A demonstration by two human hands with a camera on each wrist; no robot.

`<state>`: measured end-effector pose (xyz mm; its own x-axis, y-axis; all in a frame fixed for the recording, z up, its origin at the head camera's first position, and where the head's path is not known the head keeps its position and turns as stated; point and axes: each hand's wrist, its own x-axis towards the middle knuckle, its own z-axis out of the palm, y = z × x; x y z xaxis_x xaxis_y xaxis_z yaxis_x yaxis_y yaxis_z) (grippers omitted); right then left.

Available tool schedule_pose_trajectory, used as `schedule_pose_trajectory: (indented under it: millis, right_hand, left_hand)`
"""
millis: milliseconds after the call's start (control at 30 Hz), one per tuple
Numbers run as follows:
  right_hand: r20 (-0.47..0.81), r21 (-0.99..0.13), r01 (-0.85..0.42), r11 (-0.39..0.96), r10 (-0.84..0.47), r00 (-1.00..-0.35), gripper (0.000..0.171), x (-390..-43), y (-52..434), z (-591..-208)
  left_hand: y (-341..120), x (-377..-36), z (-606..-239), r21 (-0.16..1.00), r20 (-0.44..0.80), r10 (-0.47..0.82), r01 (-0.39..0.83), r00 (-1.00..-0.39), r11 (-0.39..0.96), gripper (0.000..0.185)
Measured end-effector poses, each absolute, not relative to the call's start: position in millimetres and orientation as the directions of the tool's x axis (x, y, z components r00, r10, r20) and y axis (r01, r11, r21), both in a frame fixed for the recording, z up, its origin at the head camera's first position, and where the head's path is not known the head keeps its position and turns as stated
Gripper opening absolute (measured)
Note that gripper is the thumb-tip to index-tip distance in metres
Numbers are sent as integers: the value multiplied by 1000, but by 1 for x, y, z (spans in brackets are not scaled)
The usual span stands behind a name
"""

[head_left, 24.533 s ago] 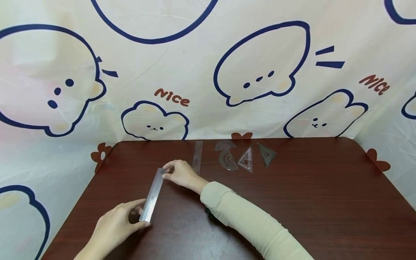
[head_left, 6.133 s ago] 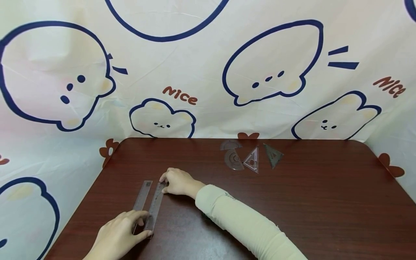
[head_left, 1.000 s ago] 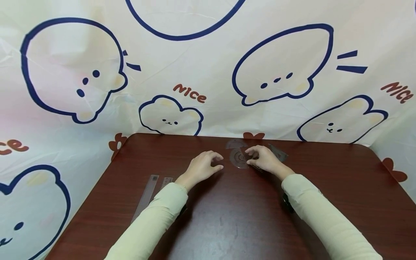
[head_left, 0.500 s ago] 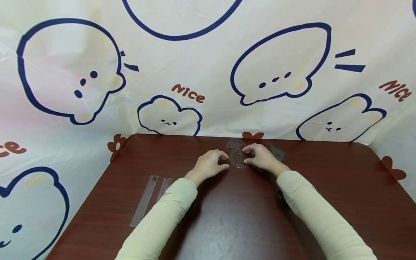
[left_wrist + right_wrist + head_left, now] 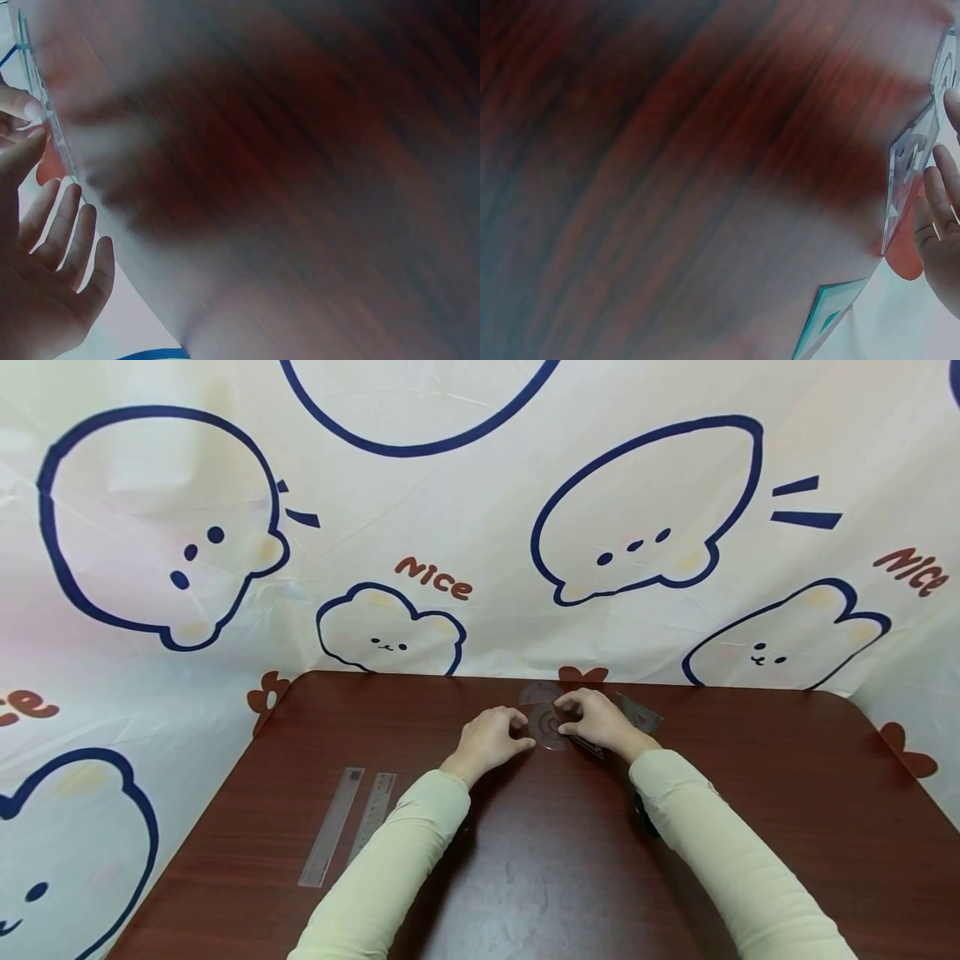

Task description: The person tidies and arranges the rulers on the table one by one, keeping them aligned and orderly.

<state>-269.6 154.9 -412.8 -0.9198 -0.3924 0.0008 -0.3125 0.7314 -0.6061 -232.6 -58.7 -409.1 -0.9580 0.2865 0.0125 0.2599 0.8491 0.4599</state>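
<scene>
In the head view a clear half-round protractor (image 5: 543, 725) lies between my two hands near the far edge of the table. My left hand (image 5: 489, 743) is at its left side, thumb and fingers apart, fingertips right at the curved edge. On the right, my right hand (image 5: 603, 724) has thumb and index finger spread at the protractor's straight edge. Under that hand a clear set square (image 5: 588, 746) is partly hidden; the right wrist view shows this set square (image 5: 909, 165) close to the fingers. A second protractor (image 5: 537, 693) lies just behind the first.
A green-tinted set square (image 5: 640, 713) lies right of my right hand. Two clear rulers, one longer (image 5: 332, 827) and one partly covered by my left sleeve (image 5: 373, 810), lie side by side on the left. A patterned cloth (image 5: 480, 527) hangs behind the brown table (image 5: 555, 860).
Earlier, both hands handled rulers at the left; the rulers now lie there side by side. Over the last second the left hand has come rightward to the protractor, and the right hand slightly leftward.
</scene>
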Motion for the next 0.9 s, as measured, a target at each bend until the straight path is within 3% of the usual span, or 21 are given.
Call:
schedule_pose_trajectory:
  millis: [900]
  right_hand:
    - [-41,-633,-292,717,-407,-912,46,-281,143,-417]
  left_hand:
    - [-45,-233,-413,441,-34,201,166,-979,882,53]
